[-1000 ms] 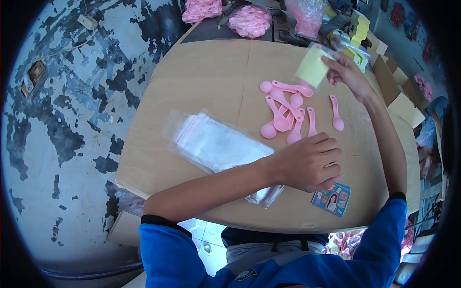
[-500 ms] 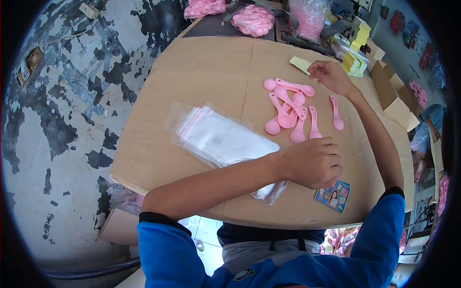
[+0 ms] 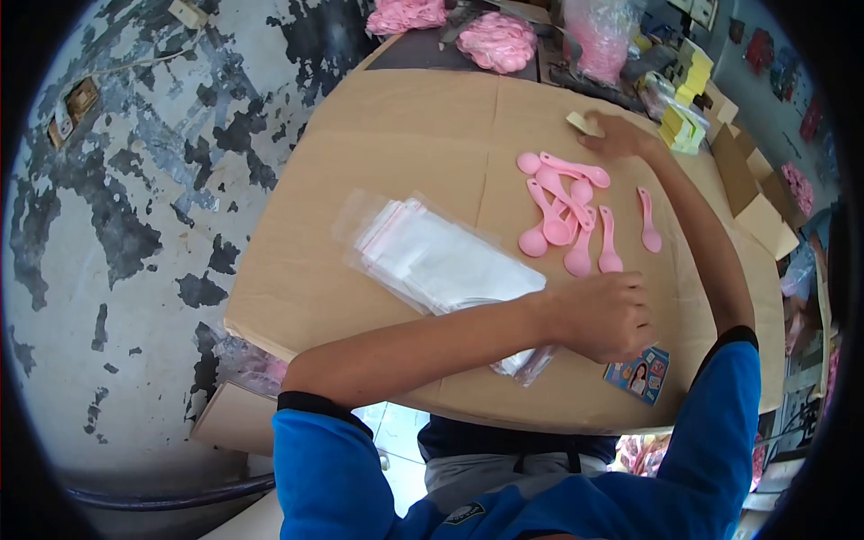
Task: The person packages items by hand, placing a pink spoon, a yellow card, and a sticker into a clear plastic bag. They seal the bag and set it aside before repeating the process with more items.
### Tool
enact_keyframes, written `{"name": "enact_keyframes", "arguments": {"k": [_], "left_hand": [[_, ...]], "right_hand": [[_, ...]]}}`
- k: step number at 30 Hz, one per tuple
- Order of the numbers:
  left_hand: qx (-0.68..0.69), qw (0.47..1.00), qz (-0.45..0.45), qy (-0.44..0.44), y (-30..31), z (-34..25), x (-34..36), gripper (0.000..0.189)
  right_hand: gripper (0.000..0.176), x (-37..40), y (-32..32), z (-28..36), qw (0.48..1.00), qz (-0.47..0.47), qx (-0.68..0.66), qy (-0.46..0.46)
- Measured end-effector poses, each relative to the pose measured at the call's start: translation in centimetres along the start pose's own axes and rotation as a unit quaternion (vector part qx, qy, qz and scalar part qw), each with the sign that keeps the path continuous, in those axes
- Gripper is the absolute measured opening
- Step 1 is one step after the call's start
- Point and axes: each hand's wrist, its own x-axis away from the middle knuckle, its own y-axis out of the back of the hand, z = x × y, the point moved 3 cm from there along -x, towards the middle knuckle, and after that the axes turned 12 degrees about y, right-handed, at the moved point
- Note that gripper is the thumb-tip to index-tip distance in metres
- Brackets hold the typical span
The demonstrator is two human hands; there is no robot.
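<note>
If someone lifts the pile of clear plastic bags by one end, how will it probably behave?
The pile of clear bags looks thin and soft, so it would probably sag. The glossy sheets are fanned out, so they may slide apart. It seems light; a push would likely shift it easily.

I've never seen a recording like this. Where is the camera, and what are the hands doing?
No machine here: a person works with bare hands, and the single camera sits on their head, looking down. The surface is a cardboard sheet. On it lie loose pink spoons, a stack of clear bags and a small picture card. The left hand rests curled on the cardboard beside the bags; the right hand lies on a yellow slip at the far edge. Whether either grips anything cannot be seen.
</note>
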Motion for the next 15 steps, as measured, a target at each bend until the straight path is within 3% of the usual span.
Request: {"name": "enact_keyframes", "arguments": {"k": [2, 4, 7, 10, 13, 15], "left_hand": [[-0.007, 1.000, -0.024, -0.018, -0.1, -0.1, 0.0, 0.018], [-0.013, 1.000, 0.017, 0.008, -0.3, 0.2, 0.2, 0.018], [-0.006, 0.999, 0.037, 0.021, -0.6, 0.2, 0.2, 0.020], [-0.006, 0.998, 0.052, 0.033, -0.4, 0.1, 0.3, 0.021], [-0.003, 0.998, 0.055, 0.031, -0.4, 0.2, 0.3, 0.020], [-0.010, 0.997, 0.064, 0.029, -0.4, 0.0, 0.4, 0.018]], "right_hand": [[0.071, -1.3, 0.2, 1.4, 0.999, -0.003, -0.026, 0.023], [0.068, -1.9, 0.6, 5.8, 0.995, 0.008, -0.094, 0.031], [0.057, -2.5, 1.4, 11.7, 0.946, -0.241, -0.081, 0.203], [0.052, -1.1, 4.4, 18.0, 0.945, -0.121, -0.210, 0.221], [0.051, 2.9, 4.6, 22.1, 0.936, 0.111, -0.204, 0.265], [0.049, 6.1, 4.5, 24.3, 0.948, 0.138, -0.122, 0.259]]}}
